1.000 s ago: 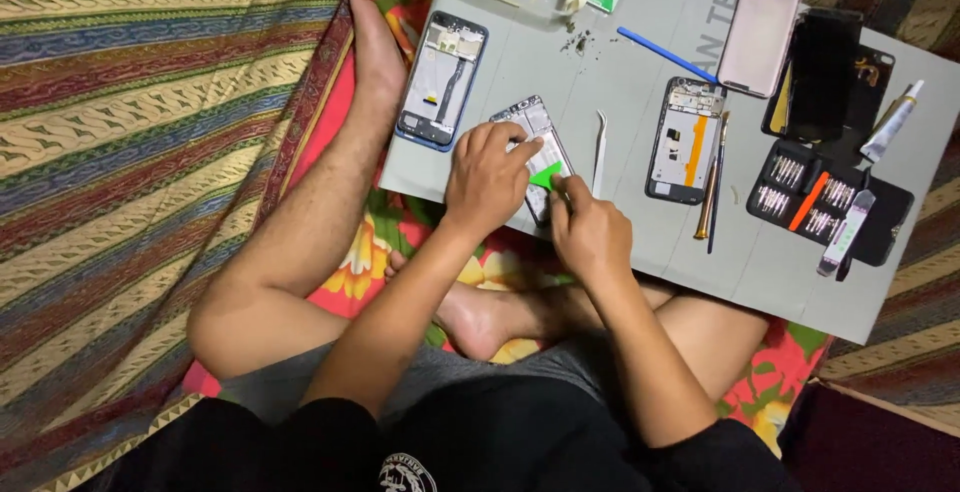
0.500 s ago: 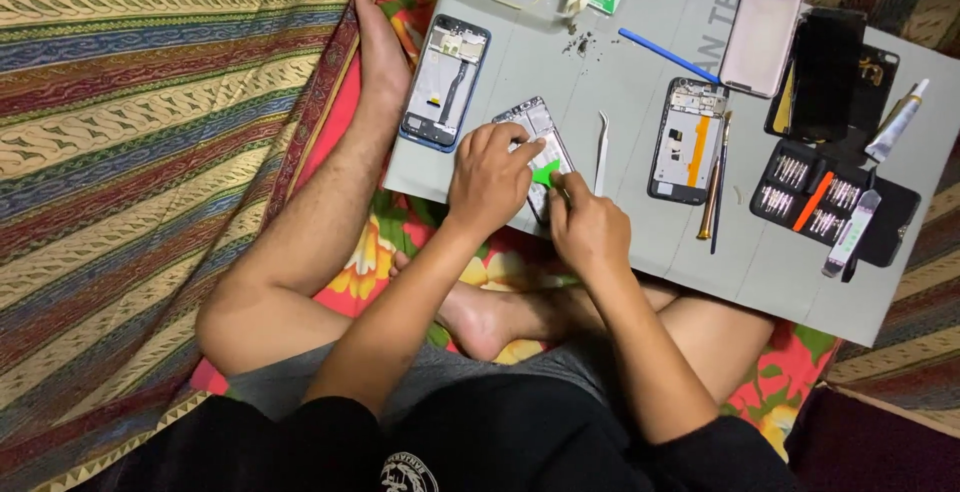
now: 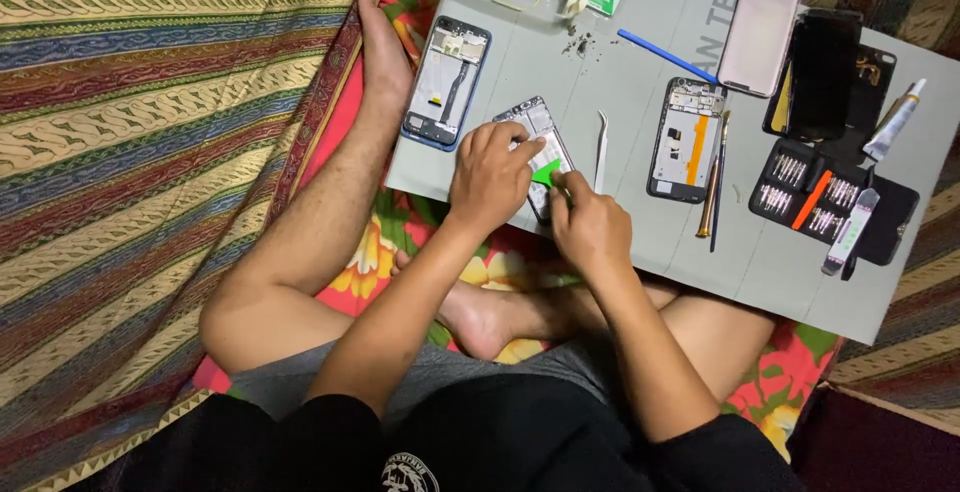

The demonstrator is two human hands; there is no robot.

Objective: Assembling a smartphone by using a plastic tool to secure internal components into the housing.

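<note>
Little has moved: both hands stay on the opened phone (image 3: 540, 137) at the grey mat's (image 3: 640, 62) near edge, left hand (image 3: 490, 177) pressing it flat, right hand (image 3: 590, 222) pinching at its lower part; striped cloth (image 3: 150, 102) left, tweezers (image 3: 600, 152) and screwdriver kit (image 3: 830, 202) right

mat (image 3: 640, 72): matt grey, smooth | tweezers (image 3: 600, 150): shiny metal | blanket (image 3: 150, 102): woven striped cloth

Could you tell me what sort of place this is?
Probably a home phone-repair spot on the floor: a grey work mat on patterned cloth, opened phones and a screwdriver bit set.
</note>
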